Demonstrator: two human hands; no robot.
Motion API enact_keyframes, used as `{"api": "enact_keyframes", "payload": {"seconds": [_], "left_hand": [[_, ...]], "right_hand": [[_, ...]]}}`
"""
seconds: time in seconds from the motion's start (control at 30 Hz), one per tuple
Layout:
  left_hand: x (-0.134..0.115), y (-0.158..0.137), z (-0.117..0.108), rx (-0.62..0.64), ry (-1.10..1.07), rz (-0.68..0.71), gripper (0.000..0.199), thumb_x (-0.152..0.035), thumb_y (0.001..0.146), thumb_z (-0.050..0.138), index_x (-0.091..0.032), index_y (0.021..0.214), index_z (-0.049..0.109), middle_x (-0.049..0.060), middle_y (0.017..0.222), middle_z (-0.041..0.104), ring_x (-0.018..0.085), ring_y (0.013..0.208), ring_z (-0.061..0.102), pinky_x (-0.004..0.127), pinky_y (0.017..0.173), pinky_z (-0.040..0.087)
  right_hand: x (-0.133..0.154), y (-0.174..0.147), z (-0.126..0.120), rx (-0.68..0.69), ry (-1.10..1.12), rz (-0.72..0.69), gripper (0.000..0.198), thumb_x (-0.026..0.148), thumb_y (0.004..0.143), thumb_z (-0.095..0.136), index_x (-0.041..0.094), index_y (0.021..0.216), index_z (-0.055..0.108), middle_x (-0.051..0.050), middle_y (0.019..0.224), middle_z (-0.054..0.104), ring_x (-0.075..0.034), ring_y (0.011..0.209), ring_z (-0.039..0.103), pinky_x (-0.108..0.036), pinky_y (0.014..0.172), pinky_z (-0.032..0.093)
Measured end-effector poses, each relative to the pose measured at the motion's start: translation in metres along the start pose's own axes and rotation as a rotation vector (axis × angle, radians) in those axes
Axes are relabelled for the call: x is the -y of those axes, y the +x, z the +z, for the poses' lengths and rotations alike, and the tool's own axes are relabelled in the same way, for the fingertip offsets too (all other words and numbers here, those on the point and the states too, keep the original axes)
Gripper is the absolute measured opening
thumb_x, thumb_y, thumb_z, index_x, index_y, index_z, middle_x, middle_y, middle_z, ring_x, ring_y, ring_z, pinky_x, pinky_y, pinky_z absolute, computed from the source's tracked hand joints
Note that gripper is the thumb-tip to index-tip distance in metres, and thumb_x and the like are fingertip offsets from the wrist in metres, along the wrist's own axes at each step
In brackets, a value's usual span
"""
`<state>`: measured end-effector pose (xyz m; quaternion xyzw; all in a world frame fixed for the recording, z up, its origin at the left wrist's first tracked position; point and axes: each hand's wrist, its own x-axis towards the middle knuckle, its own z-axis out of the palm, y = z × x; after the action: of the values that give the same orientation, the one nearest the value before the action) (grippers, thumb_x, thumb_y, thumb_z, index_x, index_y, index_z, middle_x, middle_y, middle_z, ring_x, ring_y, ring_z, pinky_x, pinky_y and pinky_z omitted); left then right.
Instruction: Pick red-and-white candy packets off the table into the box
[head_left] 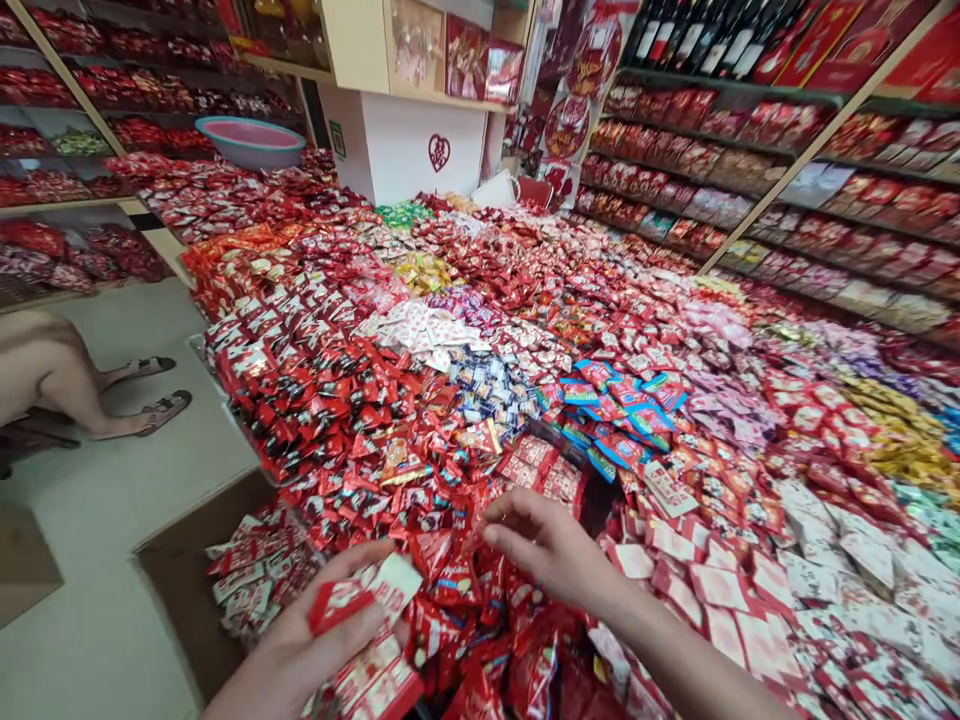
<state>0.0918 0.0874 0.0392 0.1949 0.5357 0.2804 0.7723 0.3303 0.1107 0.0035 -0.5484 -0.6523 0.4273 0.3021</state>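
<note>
Low at centre-left, my left hand (300,640) is closed around several small red and white candy packets (397,585), its thumb pressing across them. To its right, my right hand (536,545) hovers over red wrapped candies (450,580), with thumb and fingertips drawn together. Whether a red wrapper there is in its fingertips or just behind them, I cannot make out. Beneath both hands lies a heap of shiny red candy bags (532,660). Blue and red packets (622,410) lie beyond my right hand, beside small navy and white sweets (495,390).
A wide display of sorted candy piles stretches to a white counter (420,150). A pink basin (251,140) rests at the back left. Stocked shelves (690,170) line the right wall. On the left are a cardboard box (169,590) and a seated person's legs (67,375).
</note>
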Motion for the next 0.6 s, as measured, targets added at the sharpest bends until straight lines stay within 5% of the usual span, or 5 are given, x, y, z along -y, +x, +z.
{"api": "enact_keyframes", "payload": {"seconds": [0.13, 0.3, 0.43, 0.6], "left_hand": [[-0.007, -0.007, 0.026, 0.166, -0.019, -0.025, 0.058, -0.024, 0.073, 0.061, -0.025, 0.123, 0.032, 0.006, 0.086, 0.070, 0.020, 0.075, 0.064, 0.029, 0.068, 0.050], [-0.003, -0.011, 0.031, 0.234, -0.015, -0.042, 0.061, -0.024, 0.075, 0.060, -0.028, 0.127, 0.027, 0.004, 0.083, 0.070, 0.019, 0.073, 0.065, 0.029, 0.067, 0.050], [0.002, -0.010, 0.028, 0.197, 0.030, -0.077, 0.058, -0.023, 0.070, 0.065, -0.026, 0.119, 0.035, 0.003, 0.078, 0.071, 0.017, 0.068, 0.065, 0.023, 0.060, 0.049], [0.014, 0.007, 0.012, 0.118, 0.029, -0.055, 0.062, -0.023, 0.061, 0.073, -0.022, 0.112, 0.038, 0.006, 0.080, 0.072, 0.021, 0.074, 0.065, 0.028, 0.067, 0.051]], "right_hand": [[0.038, -0.024, 0.038, 0.170, 0.414, 0.027, 0.020, 0.035, 0.075, 0.060, 0.019, 0.087, 0.055, 0.001, 0.074, 0.060, -0.011, 0.065, 0.055, -0.022, 0.059, 0.042], [0.035, -0.029, 0.057, 0.104, 0.874, 0.126, 0.024, 0.033, 0.069, 0.067, 0.018, 0.076, 0.049, 0.005, 0.062, 0.056, -0.008, 0.054, 0.055, -0.020, 0.054, 0.043], [0.033, -0.036, 0.058, 0.061, 0.959, 0.147, 0.025, 0.032, 0.068, 0.067, 0.016, 0.067, 0.049, 0.003, 0.063, 0.057, -0.007, 0.053, 0.056, -0.019, 0.051, 0.044], [0.031, -0.052, 0.048, -0.149, 0.927, 0.064, 0.016, 0.029, 0.078, 0.057, 0.018, 0.075, 0.046, -0.004, 0.090, 0.061, -0.007, 0.052, 0.059, -0.016, 0.041, 0.044]]}}
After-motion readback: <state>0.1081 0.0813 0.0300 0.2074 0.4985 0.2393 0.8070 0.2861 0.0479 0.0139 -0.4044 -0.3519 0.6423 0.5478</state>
